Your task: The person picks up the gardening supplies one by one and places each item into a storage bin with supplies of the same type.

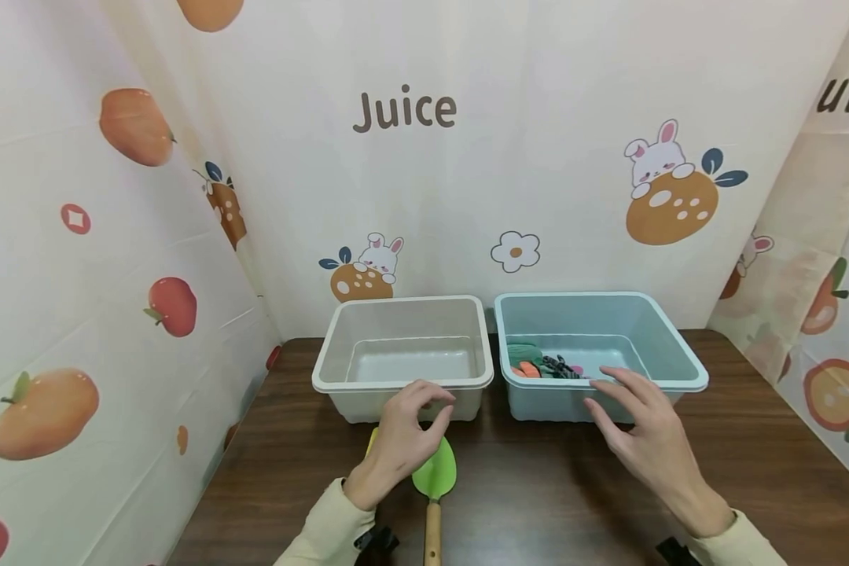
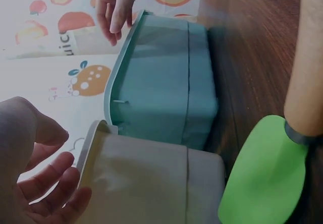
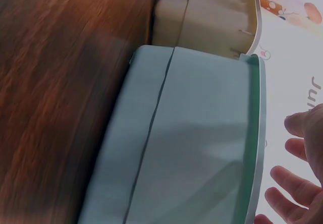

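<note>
My left hand (image 1: 405, 432) is over the front of the cream bin (image 1: 410, 321), its fingers loosely bent and nothing between them. Below it on the table lies a green spatula (image 1: 435, 472) with a wooden handle, partly behind the hand. A bit of something yellow (image 1: 372, 440) shows beside the wrist, mostly hidden. Over the front rim of the light blue bin (image 1: 580, 310) is my right hand (image 1: 647, 436), fingers spread and holding nothing. Inside that bin, at the left, sit a dark green item (image 1: 523, 354), an orange piece (image 1: 529, 369) and a black item (image 1: 562, 367).
The two bins stand side by side at the back of the dark wooden table (image 1: 523, 495). Behind them hangs a pale printed curtain (image 1: 424, 181), and more of it closes in the left and right sides.
</note>
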Action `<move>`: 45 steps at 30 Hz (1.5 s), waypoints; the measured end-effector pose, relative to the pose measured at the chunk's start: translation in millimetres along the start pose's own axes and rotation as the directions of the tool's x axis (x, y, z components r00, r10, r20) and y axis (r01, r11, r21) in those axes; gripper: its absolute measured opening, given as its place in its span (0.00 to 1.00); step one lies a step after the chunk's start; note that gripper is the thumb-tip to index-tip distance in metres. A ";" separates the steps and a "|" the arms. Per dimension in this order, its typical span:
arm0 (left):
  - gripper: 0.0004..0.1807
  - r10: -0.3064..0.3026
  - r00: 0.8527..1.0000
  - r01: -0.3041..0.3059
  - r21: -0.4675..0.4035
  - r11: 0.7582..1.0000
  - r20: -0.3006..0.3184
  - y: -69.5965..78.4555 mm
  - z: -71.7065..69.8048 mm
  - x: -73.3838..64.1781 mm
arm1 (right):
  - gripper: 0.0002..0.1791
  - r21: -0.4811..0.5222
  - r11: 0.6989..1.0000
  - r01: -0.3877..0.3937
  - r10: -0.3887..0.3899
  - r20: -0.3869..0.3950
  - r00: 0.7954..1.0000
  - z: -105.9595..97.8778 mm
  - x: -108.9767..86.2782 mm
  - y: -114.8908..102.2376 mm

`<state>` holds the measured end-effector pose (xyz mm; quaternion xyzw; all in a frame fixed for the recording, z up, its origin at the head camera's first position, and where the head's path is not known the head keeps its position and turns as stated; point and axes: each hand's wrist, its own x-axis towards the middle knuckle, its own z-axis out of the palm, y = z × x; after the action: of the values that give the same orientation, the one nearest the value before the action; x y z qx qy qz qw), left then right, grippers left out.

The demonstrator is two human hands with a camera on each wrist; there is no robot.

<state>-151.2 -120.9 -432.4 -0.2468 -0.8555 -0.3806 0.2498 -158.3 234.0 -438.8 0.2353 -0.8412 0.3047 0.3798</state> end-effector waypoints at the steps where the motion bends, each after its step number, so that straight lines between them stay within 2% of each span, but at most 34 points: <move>1: 0.06 0.001 1.000 -0.001 0.006 1.000 0.001 -1.1 -0.5 -1.1 | 0.25 0.002 1.000 0.003 -0.003 0.004 1.000 1.3 0.8 -0.1; 9: 0.07 0.009 1.000 -0.009 0.025 1.000 -0.014 -8.9 -4.2 -11.6 | 0.19 0.045 0.997 0.063 -0.063 -0.006 0.998 14.1 7.4 -3.1; 14: 0.07 -0.025 1.000 0.025 0.022 0.999 -0.007 -14.0 -6.3 -19.3 | 0.18 0.075 0.994 0.082 -0.080 -0.027 0.996 21.6 9.5 -7.6; 22: 0.07 -0.135 0.990 0.134 0.033 0.990 0.030 -18.5 -11.1 -32.6 | 0.20 0.066 0.998 0.019 -0.023 0.060 0.998 29.7 12.0 -14.1; 25: 0.08 -0.133 0.991 0.132 0.048 0.990 0.018 -19.4 -13.3 -38.5 | 0.20 0.073 0.997 0.026 -0.030 0.057 0.998 33.4 14.1 -17.7; 29: 0.10 -0.133 0.991 0.132 0.082 0.988 0.006 -20.9 -15.8 -46.1 | 0.22 0.079 0.994 0.069 -0.070 0.013 0.997 39.9 15.8 -20.2; 35: 0.08 -0.224 0.970 0.216 0.098 0.972 0.090 -21.8 -18.3 -57.6 | 0.22 0.083 0.994 0.068 -0.069 0.017 0.997 45.0 17.6 -22.7; 38: 0.08 -0.227 0.966 0.215 0.107 0.971 0.121 -23.2 -18.3 -62.9 | 0.21 0.073 0.995 0.070 -0.073 0.034 0.997 47.3 18.3 -23.5; 41: 0.09 -0.217 0.968 0.201 0.127 0.971 0.126 -25.1 -18.1 -68.5 | 0.22 0.063 0.994 0.087 -0.090 0.047 0.995 50.0 19.0 -24.3; 45: 0.08 -0.231 0.965 0.213 0.142 0.967 0.123 -25.9 -19.5 -75.9 | 0.22 0.058 0.994 0.095 -0.098 0.063 0.993 52.5 19.8 -25.6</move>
<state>-105.2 -168.8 -481.3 -0.1586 -0.9157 -0.3326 0.1605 -180.1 176.4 -442.4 0.2959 -0.8321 0.3010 0.3597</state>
